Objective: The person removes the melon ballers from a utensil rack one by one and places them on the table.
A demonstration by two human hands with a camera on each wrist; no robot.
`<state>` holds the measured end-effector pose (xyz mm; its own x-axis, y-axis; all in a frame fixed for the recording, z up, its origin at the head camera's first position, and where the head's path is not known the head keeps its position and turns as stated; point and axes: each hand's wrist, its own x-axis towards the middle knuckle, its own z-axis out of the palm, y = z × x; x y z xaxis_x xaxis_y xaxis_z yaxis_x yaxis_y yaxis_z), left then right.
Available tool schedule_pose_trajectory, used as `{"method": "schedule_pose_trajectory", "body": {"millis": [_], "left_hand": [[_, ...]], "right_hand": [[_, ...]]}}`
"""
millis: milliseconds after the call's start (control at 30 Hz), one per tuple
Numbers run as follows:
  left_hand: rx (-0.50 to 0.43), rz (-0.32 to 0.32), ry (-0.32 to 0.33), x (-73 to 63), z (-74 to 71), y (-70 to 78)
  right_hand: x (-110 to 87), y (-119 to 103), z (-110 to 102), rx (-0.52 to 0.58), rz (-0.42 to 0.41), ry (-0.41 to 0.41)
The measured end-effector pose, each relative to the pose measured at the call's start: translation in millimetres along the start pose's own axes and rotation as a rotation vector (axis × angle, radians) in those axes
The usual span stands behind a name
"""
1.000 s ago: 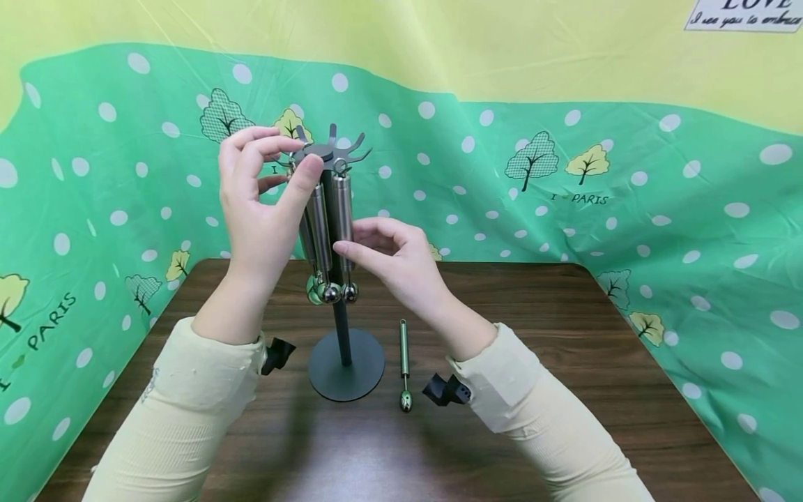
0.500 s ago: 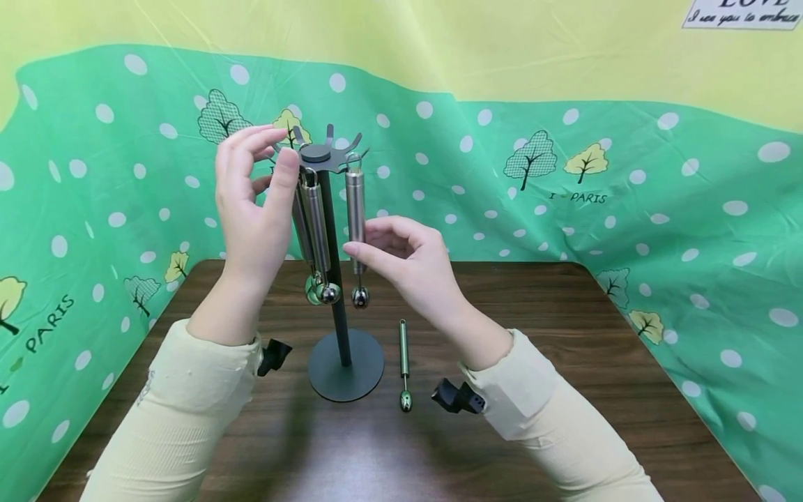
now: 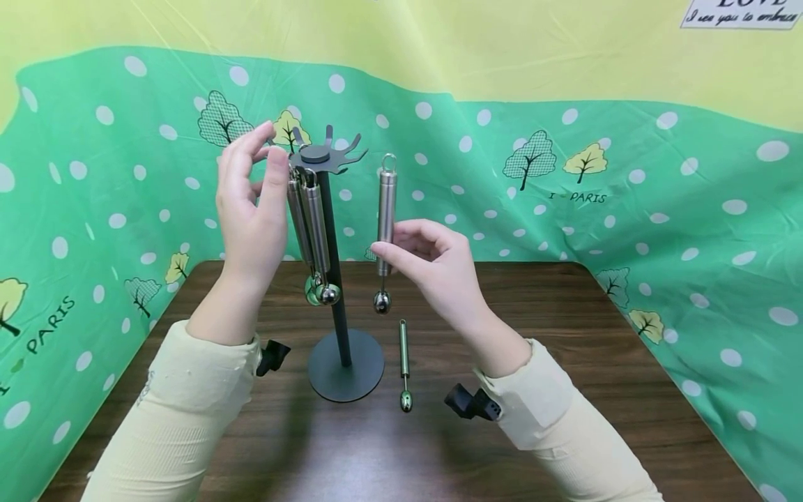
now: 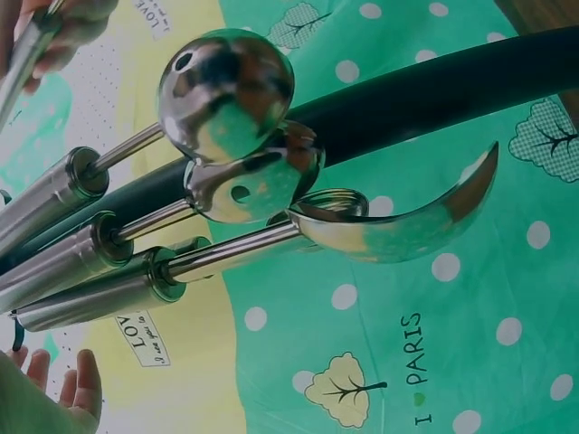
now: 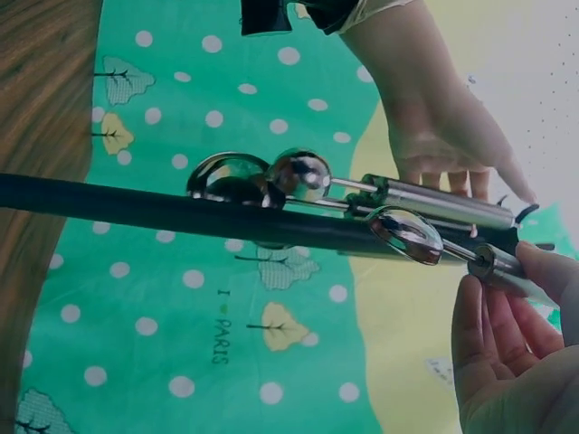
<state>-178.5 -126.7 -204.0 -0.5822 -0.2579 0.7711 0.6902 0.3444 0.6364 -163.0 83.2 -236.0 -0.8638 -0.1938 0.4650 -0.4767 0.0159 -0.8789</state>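
Observation:
My right hand (image 3: pixel 439 261) pinches a steel melon baller (image 3: pixel 387 202) by its handle, upright, with its hanging ring on top and its small scoop below. It is held in the air to the right of a dark hook stand (image 3: pixel 339 317). Several steel scoops (image 3: pixel 318 223) hang from the stand's left side; the left wrist view shows round bowls (image 4: pixel 226 95) and a longer curved scoop (image 4: pixel 398 235). My left hand (image 3: pixel 247 209) is raised beside the hooks at the upper left, thumb and fingers extended and apart. Whether its fingertips touch a hook cannot be told.
Another small steel scoop (image 3: pixel 404 359) lies on the brown wooden table (image 3: pixel 533 348), right of the stand's round base (image 3: pixel 346 376). A green and yellow patterned cloth (image 3: pixel 439 160) hangs behind and at both sides.
My right hand has lifted the melon baller off its hook and drawn it to the right, away from the stand. My left hand has moved slightly left from the stand's top.

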Motion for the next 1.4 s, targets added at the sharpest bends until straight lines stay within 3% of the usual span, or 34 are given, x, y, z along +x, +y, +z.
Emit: {"method": "schedule_pose_trajectory", "body": {"millis": [367,700,967,1400], "left_hand": [[-0.025,-0.029,-0.008,1.8,-1.3,-0.2],[-0.009,0.006,-0.008,1.9,-0.9,-1.3],[-0.046,-0.067,-0.019,2.2,-0.2,0.9],[-0.105,-0.104,-0.053,3.3,-0.7,4.9]], "right_hand": [[-13.0,25,-16,0.002,0.081,0.059],[-22.7,54,-31,-0.052,0.166,0.109],[-27.7,79,-38,-0.084,0.271,0.132],[-34.5,115,-45,-0.078,0.353,0.098]]}}
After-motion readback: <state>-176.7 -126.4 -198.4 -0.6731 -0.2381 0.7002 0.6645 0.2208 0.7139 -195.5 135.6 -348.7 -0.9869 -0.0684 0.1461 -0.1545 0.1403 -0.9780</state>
